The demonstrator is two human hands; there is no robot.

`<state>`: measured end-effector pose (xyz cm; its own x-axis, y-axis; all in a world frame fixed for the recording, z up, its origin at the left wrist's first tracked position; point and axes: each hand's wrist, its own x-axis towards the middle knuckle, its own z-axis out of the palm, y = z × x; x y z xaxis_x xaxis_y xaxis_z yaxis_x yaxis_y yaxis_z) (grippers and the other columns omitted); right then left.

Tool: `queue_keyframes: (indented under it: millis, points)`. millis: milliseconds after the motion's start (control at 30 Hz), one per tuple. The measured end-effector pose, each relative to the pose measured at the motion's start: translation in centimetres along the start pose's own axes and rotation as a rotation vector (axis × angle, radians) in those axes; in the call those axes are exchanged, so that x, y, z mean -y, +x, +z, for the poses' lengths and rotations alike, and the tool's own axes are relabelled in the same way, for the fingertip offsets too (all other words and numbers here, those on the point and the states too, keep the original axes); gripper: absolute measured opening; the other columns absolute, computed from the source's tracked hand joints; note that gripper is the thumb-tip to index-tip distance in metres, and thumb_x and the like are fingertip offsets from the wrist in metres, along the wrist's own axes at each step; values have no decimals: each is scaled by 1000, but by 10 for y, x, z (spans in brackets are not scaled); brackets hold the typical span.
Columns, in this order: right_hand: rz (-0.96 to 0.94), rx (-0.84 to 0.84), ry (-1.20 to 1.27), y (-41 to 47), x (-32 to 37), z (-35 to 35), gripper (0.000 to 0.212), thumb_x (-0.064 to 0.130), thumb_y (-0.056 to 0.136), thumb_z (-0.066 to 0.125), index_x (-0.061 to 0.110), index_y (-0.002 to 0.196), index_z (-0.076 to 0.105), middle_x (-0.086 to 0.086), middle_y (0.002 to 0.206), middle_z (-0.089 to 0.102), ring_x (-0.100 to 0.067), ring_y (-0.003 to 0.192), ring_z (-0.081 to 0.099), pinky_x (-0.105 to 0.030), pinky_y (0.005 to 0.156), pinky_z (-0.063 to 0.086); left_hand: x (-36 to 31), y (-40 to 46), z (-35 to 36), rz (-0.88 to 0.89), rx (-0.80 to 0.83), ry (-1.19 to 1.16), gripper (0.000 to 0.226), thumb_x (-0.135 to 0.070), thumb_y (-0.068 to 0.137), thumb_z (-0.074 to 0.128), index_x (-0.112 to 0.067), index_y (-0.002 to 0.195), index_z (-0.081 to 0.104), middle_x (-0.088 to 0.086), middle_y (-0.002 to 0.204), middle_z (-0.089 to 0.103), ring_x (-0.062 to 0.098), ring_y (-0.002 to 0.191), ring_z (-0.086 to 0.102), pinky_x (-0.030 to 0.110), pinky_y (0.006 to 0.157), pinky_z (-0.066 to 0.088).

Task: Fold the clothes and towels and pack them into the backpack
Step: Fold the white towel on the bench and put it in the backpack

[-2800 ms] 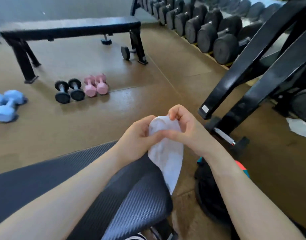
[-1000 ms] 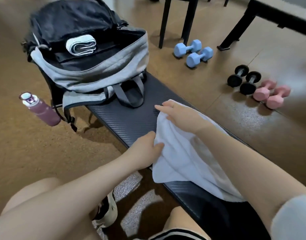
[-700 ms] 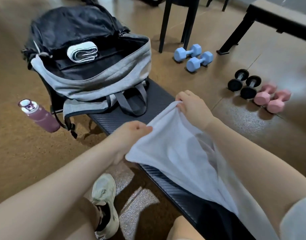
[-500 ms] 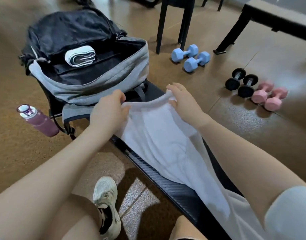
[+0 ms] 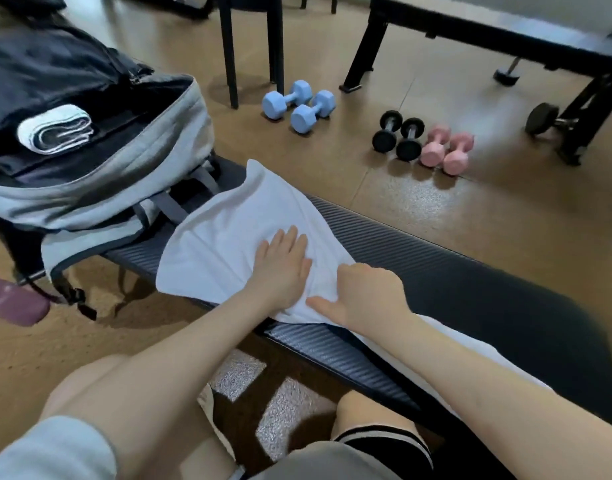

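The backpack [image 5: 100,188] is seen open at the left end of the bench [image 5: 470,271], a rolled towel inside. Beside it the white towel [image 5: 235,230] is spread, pressed flat by the left hand [image 5: 280,268]; the right hand [image 5: 366,296] is curled on its near edge. Being soft and light, it is best taken by the corners.

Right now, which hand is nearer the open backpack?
Left. The left hand lies flat on the white towel, on the side toward the backpack. The right hand grips the towel's near edge, farther along the bench.
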<state>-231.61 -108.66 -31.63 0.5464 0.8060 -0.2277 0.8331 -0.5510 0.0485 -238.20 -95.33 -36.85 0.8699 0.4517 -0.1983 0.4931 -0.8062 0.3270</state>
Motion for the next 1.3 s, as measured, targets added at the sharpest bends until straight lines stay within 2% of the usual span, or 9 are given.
queue_keyframes:
  millis: [267, 433, 533, 700, 800, 867, 967, 1100, 1300]
  points:
    - [148, 17, -6, 11, -27, -27, 3, 15, 85, 51, 16, 87, 51, -7, 103, 60, -29, 94, 60, -32, 72, 36, 9, -11, 0, 56, 40, 97, 82, -74, 84, 10, -27, 148, -12, -1, 157, -16, 18, 144, -13, 40, 115, -7]
    - [249, 137, 175, 44, -109, -50, 24, 1, 66, 60, 10, 60, 39, -3, 64, 44, -23, 61, 43, -26, 52, 30, 14, -7, 3, 95, 42, 177, 124, -93, 37, -21, -31, 144, -20, -2, 155, -21, 21, 144, -14, 44, 116, -6]
    - [250, -98, 271, 76, -130, -48, 13, -4, 73, 45, 8, 68, 46, -8, 73, 48, -27, 69, 45, -29, 53, 29, 15, -4, 2, 87, 61, 202, 129, -93, 30, -24, -31, 144, -22, 0, 155, -23, 23, 144, -14, 46, 116, -5]
    - [346, -287, 227, 91, -127, -29, 34, 0, 89, 43, 7, 121, 47, -16, 126, 44, -38, 110, 49, -43, 88, 39, 11, -2, -8, 59, 108, 232, 109, -80, 54, -5, -25, 148, -14, 4, 155, -20, 25, 144, -12, 44, 116, -3]
    - [-58, -382, 286, 53, -122, -18, 22, 10, 89, 49, 5, 107, 60, -14, 110, 57, -34, 96, 54, -42, 79, 43, -3, -6, -17, 181, -54, 44, 88, -64, 79, 9, -8, 143, 31, 16, 152, 24, 32, 138, 25, 41, 112, 23]
    - [-275, -297, 293, 16, -115, -8, 28, 28, 89, 45, 8, 89, 64, -9, 92, 62, -32, 83, 57, -40, 71, 45, -19, -10, -17, 390, -294, -103, 62, -46, 88, 23, -4, 111, 61, 16, 116, 57, 33, 104, 55, 42, 87, 47]
    - [-202, -203, 76, -12, -117, 15, 51, 56, 82, 42, 11, 93, 62, -6, 95, 61, -29, 85, 57, -35, 69, 43, -44, -16, -5, 700, -369, -57, 34, -34, 92, 39, -11, 90, 63, 7, 91, 60, 23, 75, 55, 33, 62, 46]
    - [-102, -240, 31, -16, -118, 34, 31, 23, 73, 73, 4, 94, 61, -14, 94, 63, -34, 84, 63, -39, 59, 49, -63, -14, 20, 687, -263, 199, 36, -42, 84, 39, -15, 84, 63, 2, 85, 61, 21, 71, 60, 26, 52, 47]
    - [156, -321, 633, -16, -132, 13, 12, 11, 91, 49, 10, 98, 58, -3, 92, 64, -22, 84, 59, -33, 74, 46, -77, -2, 21, 532, -357, 301, 12, -13, 67, 50, -12, 68, 62, 4, 65, 57, 24, 51, 56, 24, 38, 30]
